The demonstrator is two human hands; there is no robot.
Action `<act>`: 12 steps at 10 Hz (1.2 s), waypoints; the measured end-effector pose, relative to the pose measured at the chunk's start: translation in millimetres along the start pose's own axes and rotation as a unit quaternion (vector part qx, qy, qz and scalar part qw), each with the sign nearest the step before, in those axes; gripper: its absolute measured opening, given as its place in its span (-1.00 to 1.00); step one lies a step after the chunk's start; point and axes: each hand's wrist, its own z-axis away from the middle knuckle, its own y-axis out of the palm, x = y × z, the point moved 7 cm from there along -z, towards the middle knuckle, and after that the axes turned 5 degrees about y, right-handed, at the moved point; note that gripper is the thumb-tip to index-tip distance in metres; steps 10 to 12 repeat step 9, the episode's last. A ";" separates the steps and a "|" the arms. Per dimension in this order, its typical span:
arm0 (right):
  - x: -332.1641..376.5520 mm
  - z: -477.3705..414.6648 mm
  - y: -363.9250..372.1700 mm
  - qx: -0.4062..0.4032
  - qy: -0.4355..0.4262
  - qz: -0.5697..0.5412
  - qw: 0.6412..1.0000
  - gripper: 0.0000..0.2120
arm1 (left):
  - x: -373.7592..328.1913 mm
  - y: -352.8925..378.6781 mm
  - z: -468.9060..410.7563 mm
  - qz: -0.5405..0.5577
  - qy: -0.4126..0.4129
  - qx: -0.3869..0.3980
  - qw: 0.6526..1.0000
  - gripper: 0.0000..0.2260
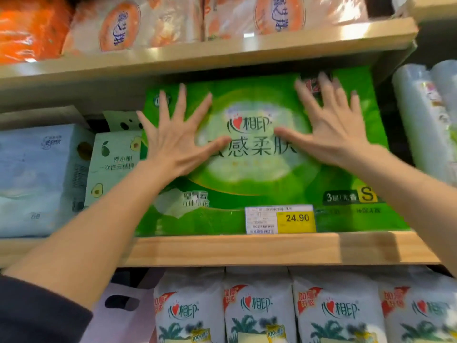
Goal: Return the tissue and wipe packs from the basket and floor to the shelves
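A large green tissue pack (259, 174) stands on the middle wooden shelf (247, 248), its printed front facing me. My left hand (178, 142) lies flat on the left part of that front, fingers spread and straight. My right hand (331, 122) lies flat on the upper right part, fingers spread too and slightly blurred. Neither hand curls around the pack. No basket or floor is in view.
A pale blue tissue pack (37, 179) and a white avocado-print pack (113, 164) stand left of the green one. Clear plastic rolls (425, 120) stand to its right. Orange packs (123, 23) fill the shelf above, white tissue packs (257, 308) the shelf below. A price tag (280, 219) hangs at the shelf edge.
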 end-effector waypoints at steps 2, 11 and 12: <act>-3.9 2.4 10.1 0.001 0.008 0.005 1.000 -0.13 | 0.0 13.9 -0.5 0.004 -0.005 0.011 1.000 -0.27; 28.6 68.0 -77.7 0.108 -0.047 -0.003 0.993 -0.36 | 11.5 -91.8 71.9 0.109 0.045 0.074 0.990 -0.46; 28.6 68.0 -77.7 0.108 -0.047 -0.003 0.993 -0.36 | 11.5 -91.8 71.9 0.109 0.045 0.074 0.990 -0.46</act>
